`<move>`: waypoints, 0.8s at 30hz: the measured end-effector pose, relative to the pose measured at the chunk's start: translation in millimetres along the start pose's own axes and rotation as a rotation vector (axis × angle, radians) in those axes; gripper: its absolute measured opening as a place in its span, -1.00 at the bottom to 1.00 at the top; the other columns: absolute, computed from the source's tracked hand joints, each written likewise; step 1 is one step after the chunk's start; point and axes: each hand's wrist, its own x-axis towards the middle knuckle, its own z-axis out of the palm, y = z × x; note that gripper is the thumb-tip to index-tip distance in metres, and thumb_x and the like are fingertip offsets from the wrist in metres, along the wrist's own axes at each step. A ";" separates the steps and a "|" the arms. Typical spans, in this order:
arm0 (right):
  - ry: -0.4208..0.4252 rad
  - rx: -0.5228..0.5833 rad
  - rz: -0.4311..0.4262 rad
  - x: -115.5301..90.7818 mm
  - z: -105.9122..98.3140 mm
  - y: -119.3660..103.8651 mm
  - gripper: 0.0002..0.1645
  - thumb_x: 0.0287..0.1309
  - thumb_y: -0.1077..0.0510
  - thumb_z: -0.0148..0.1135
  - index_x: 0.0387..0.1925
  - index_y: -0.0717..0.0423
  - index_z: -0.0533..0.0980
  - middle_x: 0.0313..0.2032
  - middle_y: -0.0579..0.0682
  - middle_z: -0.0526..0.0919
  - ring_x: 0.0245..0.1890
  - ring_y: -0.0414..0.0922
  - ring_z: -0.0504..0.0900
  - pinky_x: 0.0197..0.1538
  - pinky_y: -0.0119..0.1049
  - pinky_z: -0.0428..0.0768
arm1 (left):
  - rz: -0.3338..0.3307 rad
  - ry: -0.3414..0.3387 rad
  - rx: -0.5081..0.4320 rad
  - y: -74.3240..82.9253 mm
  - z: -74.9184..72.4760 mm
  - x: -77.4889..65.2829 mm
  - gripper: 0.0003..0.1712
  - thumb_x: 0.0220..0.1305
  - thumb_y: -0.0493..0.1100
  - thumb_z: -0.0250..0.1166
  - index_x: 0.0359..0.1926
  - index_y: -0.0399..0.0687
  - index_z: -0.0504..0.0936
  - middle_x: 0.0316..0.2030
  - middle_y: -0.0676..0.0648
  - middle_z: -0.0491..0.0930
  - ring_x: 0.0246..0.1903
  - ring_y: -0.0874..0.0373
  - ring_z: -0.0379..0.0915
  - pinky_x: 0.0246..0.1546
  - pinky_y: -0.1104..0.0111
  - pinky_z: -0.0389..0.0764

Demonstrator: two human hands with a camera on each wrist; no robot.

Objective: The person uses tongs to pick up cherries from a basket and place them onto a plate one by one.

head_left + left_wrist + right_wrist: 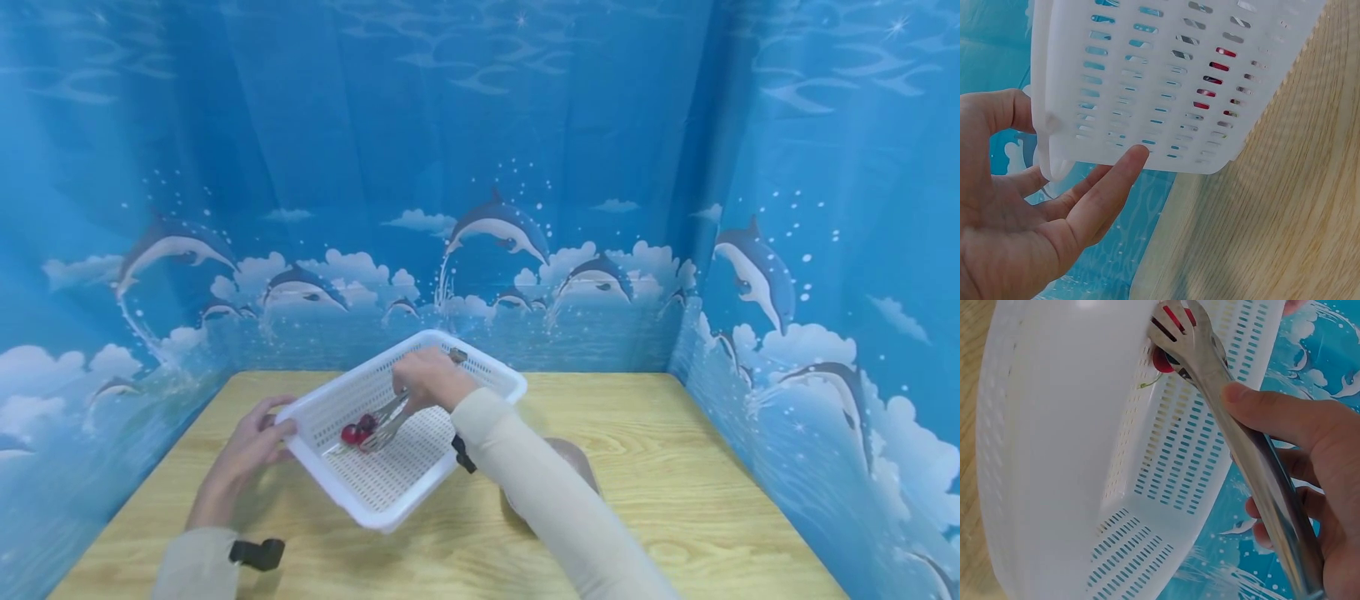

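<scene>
A white perforated plastic basket (378, 475) is held tilted above the table. My left hand (255, 435) grips its left end, thumb at the rim and fingers below; in the left wrist view one fingertip (1138, 153) touches the outer wall. My right hand (433, 379) reaches into the basket and holds metal tongs (1260, 481), thumb on one arm. Their slotted heads are at a few dark red cherries (350, 433) near the left end of the basket. One cherry (1161, 361) shows partly behind the tongs' head, a green stem below it. Whether the tongs clamp it I cannot tell.
A brownish, rounded dish-like thing (573, 460) stands on the wooden table (660, 517), partly hidden by the right sleeve (547, 492). Blue dolphin-print curtains (600, 167) enclose the table at the back and both sides.
</scene>
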 end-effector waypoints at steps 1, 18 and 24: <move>-0.004 0.004 0.004 0.3 0.4 -1.6 -0.56 -0.04 -0.23 0.59 -0.12 -0.22 0.73 -0.08 -0.25 0.80 -0.11 -0.25 0.71 -0.02 -0.41 0.74 | 0.002 -0.003 0.001 0.6 0.2 -0.2 -0.25 0.51 -0.23 0.06 0.57 -0.34 -0.02 0.34 -0.59 0.30 0.13 -0.14 0.60 0.05 0.12 0.82; -0.034 -0.008 0.004 -1.5 -5.6 -4.5 -0.60 0.02 -0.20 0.57 -0.10 -0.22 0.72 -0.09 -0.23 0.80 -0.16 -0.24 0.71 -0.06 -0.42 0.73 | -0.012 -0.003 0.015 -1.8 -0.7 3.2 -0.26 0.53 -0.21 0.04 0.58 -0.30 -0.01 0.34 -0.57 0.31 0.16 -0.16 0.58 0.07 0.10 0.82; -0.032 -0.006 -0.007 -5.7 -10.6 -0.2 -0.60 0.05 -0.20 0.55 -0.08 -0.21 0.73 -0.06 -0.22 0.80 -0.11 -0.22 0.72 -0.03 -0.37 0.75 | -0.007 -0.007 0.007 -3.3 -1.2 3.1 -0.26 0.53 -0.23 0.04 0.58 -0.31 -0.03 0.35 -0.58 0.30 0.13 -0.09 0.60 0.06 0.14 0.82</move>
